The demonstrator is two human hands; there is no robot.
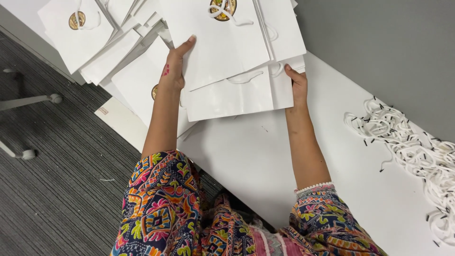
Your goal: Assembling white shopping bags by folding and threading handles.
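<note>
Gripping a stack of bags (237, 90), the left hand (173, 68) and right hand (297, 84) are clasping opposite edges, keeping it square above the desk (265, 161).

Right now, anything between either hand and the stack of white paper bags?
Nothing visible. The left hand and right hand already grip the stack of white paper bags at its two sides, over the white table.

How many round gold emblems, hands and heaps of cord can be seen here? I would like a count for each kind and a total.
Round gold emblems on white paper bags: 3 (one at top, one at top left, one partly hidden by the left hand)
Hands: 2 (left hand, right hand)
Heaps of white cord handles: 1
Total: 6
</note>
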